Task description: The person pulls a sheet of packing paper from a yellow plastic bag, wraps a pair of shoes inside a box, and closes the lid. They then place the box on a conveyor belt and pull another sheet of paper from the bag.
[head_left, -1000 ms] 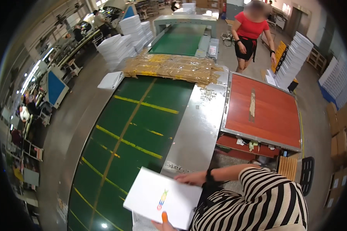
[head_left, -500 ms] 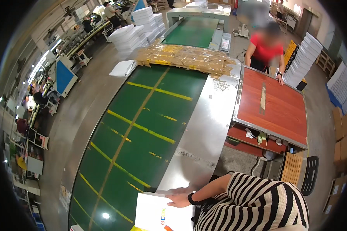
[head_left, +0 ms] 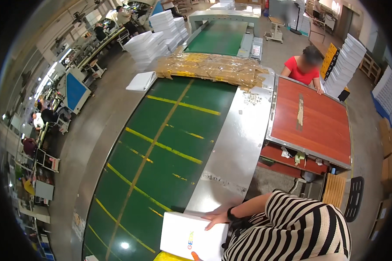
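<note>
A white shoebox (head_left: 178, 237) with colourful lettering on its lid lies at the lower edge, over the right border of the green belt. My right hand (head_left: 217, 221), a dark band at its wrist, grips the box at its far right corner, the thumb on the lid and the fingers along the far edge. Of my left hand (head_left: 196, 256) only an orange-covered fingertip shows, touching the lid near the lettering; the other fingers are out of the picture. Something bright yellow (head_left: 170, 256) shows under the box's near edge.
The green conveyor belt (head_left: 135, 152) with yellow stripes runs away to a taped cardboard bundle (head_left: 209, 69). Right of it are a metal side plate (head_left: 231, 148) and a red-topped table (head_left: 318, 126). A person in red (head_left: 300, 71) bends behind that table. White box stacks (head_left: 163, 21) stand beyond.
My right hand has shifted from lying on the lid to its far corner. The box has moved slightly right. The person in red has bent lower behind the table.
</note>
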Available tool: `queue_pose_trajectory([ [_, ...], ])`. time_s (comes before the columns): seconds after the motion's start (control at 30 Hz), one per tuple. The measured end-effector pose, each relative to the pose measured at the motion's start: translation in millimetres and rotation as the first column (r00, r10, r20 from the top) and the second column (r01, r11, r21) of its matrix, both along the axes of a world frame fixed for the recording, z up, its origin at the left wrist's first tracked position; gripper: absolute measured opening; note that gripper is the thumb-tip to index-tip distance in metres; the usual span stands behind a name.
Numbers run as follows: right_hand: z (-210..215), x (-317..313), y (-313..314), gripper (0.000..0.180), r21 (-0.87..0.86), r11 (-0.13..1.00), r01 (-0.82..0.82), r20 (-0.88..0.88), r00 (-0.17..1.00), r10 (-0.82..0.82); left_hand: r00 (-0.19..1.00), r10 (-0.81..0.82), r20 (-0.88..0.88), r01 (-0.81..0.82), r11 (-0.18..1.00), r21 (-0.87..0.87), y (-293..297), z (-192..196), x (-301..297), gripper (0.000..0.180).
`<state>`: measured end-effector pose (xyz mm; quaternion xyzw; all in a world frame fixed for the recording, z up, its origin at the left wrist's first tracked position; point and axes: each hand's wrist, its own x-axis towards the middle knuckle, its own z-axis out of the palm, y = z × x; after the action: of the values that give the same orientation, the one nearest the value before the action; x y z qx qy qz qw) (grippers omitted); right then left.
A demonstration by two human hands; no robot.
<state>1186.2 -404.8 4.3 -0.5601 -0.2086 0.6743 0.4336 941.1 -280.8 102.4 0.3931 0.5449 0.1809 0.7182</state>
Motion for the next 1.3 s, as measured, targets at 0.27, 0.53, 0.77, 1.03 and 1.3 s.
queue_pose_trajectory([
  [0.27,79.8,129.3,-128.1,0.051,-0.170,0.736,0.655,-0.527,0.570,-0.630,0.926,0.235,0.297,-0.207,0.971,-0.121,-24.0,51.2,77.8,0.073],
  [0.53,191.4,421.6,-99.2,0.094,0.141,0.255,0.957,-0.278,0.286,-0.917,0.844,-0.030,0.536,0.023,1.000,0.020,-46.5,64.0,85.2,0.055],
  [0.77,115.0,282.4,111.4,0.058,0.242,0.966,0.088,0.268,0.951,-0.154,0.915,0.014,0.404,-0.173,0.917,0.360,-75.8,21.2,54.9,0.055],
  [1.03,90.0,-130.0,183.8,0.044,0.391,0.368,-0.844,0.639,0.537,0.551,0.777,0.618,-0.120,-0.453,0.681,0.575,-97.9,-6.8,-119.8,0.048],
  [1.3,52.4,-417.0,186.6,0.043,0.249,-0.177,-0.952,0.948,0.202,0.244,0.291,0.815,-0.502,-0.194,0.564,0.803,-49.6,-31.8,-422.6,0.053],
])
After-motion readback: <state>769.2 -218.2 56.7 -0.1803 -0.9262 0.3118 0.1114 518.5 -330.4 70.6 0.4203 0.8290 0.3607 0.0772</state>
